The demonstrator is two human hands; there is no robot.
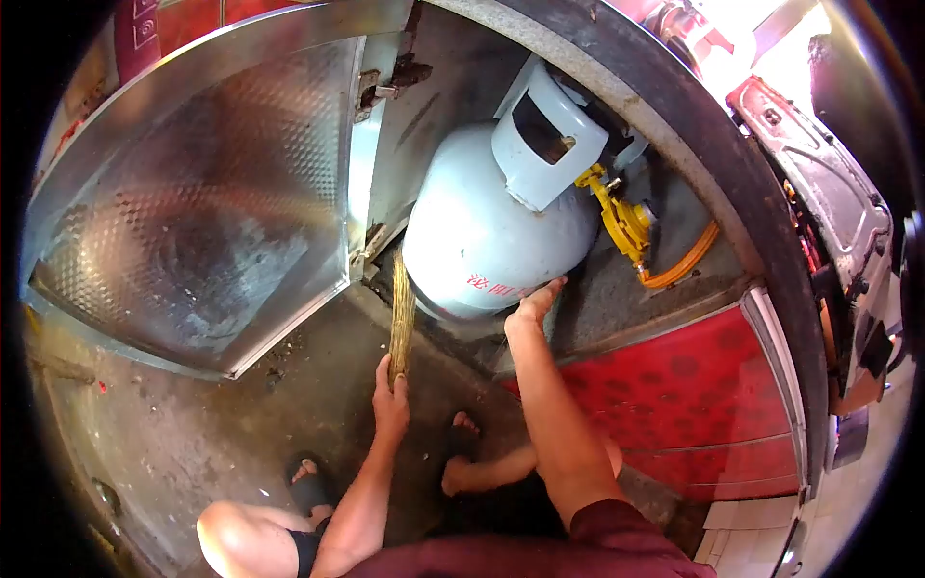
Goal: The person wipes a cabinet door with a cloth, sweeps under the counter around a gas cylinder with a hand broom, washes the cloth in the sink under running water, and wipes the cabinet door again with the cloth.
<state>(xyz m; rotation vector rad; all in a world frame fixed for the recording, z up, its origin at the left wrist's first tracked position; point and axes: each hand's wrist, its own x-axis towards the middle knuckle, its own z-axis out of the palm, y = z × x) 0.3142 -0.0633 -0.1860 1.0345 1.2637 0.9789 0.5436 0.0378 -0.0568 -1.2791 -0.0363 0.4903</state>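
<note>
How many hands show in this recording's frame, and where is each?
2. The left hand grips a straw bundle; the right hand is at the lower side of the gas cylinder. No others show.

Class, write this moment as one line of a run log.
left hand: grips straw brush beside gas cylinder | right hand: at gas cylinder's lower side | metal door: open | yellow regulator: orange hose attached

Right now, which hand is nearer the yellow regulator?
Right. The right hand is at the cylinder, below-left of the yellow regulator; the left hand is farther off, gripping the straw bundle.
</note>
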